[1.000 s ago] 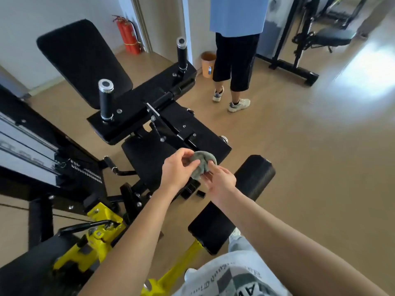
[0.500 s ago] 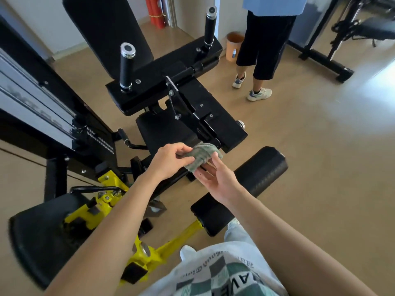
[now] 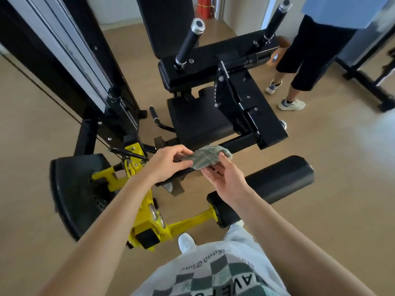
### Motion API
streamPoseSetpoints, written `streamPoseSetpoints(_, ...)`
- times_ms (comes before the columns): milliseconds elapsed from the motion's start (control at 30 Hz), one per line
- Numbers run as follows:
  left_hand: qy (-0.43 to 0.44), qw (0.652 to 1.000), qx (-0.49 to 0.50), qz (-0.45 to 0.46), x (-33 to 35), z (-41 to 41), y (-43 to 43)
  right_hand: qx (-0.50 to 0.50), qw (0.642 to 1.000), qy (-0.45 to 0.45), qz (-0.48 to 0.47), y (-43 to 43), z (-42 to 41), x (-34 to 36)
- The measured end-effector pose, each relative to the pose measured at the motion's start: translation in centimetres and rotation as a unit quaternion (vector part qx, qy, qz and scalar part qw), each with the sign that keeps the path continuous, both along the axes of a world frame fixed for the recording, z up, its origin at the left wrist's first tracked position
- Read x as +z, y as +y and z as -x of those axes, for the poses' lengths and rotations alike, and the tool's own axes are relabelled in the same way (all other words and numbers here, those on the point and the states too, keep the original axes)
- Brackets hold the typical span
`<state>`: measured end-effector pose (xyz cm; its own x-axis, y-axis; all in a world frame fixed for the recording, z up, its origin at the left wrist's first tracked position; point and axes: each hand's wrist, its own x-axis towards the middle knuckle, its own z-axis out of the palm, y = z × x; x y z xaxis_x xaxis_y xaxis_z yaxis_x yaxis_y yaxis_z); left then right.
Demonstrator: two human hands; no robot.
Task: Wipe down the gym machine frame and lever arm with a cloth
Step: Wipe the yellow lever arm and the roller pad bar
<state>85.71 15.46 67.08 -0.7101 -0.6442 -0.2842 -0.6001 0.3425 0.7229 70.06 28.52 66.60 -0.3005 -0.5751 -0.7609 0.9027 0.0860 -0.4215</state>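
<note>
Two hands meet on one grey-green cloth; it sits bunched between them, in front of the black lever bar that runs across below the seat pad; whether cloth and bar actually touch cannot be told from this angle.

The left hand comes in from the left with its back up; its thumb and curled fingers pinch the cloth's left edge. The right hand lies palm up just below and to the right; its fingers reach fairly straight under the cloth, and its thumb tip presses down on the cloth's right end, so the cloth is nipped between thumb and fingers. The two hands are close together, with only the cloth between them.

Just beyond the right wrist lies the black roller pad, fixed to the yellow frame that spreads below the left forearm. Beyond the seat pad stand two upright handles; the weight tower rises at the left. At the upper right a second person stands on the wooden floor; only legs and shoes show.
</note>
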Motion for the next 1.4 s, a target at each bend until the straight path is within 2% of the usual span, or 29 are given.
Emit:
streamPoseSetpoints(167, 0.008, 0.999, 0.03, 0.011, 0.0, -3.4, 0.0, 0.023, 0.997, 0.019, -0.068, -1.4, -4.0, 0.3)
streamPoseSetpoints(433, 0.052, 0.991, 0.104, 0.066, -0.6, -8.2, 1.5, 0.062, 0.997, 0.009, -0.039, -1.5, -7.3, -0.2)
streamPoseSetpoints(633, 0.109, 0.963, 0.156, 0.189, -2.0, -8.5, 3.6, 0.086, 0.994, 0.05, -0.054, -0.5, -7.5, -0.5)
streamPoseSetpoints(833, 0.086, 0.949, 0.188, 0.239, -2.4, -9.1, 7.0, 0.165, 0.977, 0.064, -0.123, 0.2, -8.6, -2.6)
streamPoseSetpoints(900, 0.097, 0.948, 0.208, 0.222, -2.9, -8.7, 9.0, 0.161, 0.973, 0.099, -0.135, 0.8, -8.2, -3.2)
streamPoseSetpoints(967, 0.128, 0.944, 0.254, 0.167, -3.1, -7.6, 11.7, 0.156, 0.968, 0.148, -0.132, 1.7, -7.6, -3.5)
streamPoseSetpoints(1067, 0.166, 0.923, 0.347, -0.025, -4.1, -5.3, 14.5, 0.187, 0.949, 0.24, -0.086, 3.6, -6.3, -3.4)
streamPoseSetpoints(1100, 0.183, 0.898, 0.385, -0.105, -4.5, -4.5, 14.8, 0.216, 0.933, 0.279, -0.068, 4.1, -5.9, -3.2)
streamPoseSetpoints(1167, 0.244, 0.817, 0.466, -0.236, -5.1, -3.0, 14.9, 0.299, 0.875, 0.379, -0.046, 4.5, -5.3, -2.8)
streamPoseSetpoints(1200, 0.261, 0.79, 0.494, -0.253, -5.2, -2.2, 14.8, 0.343, 0.838, 0.424, -0.031, 4.5, -5.0, -2.6)
streamPoseSetpoints(1300, 0.245, 0.762, 0.563, -0.207, -5.1, -0.4, 14.7, 0.457, 0.734, 0.501, 0.048, 3.9, -3.9, -2.0)
streamPoseSetpoints(1333, 0.246, 0.742, 0.589, -0.204, -5.1, 0.1, 14.7, 0.482, 0.701, 0.522, 0.067, 3.7, -3.3, -1.8)
streamPoseSetpoints(1400, 0.28, 0.681, 0.639, -0.221, -5.1, 1.0, 14.7, 0.498, 0.631, 0.586, 0.097, 3.2, -1.7, -1.3)
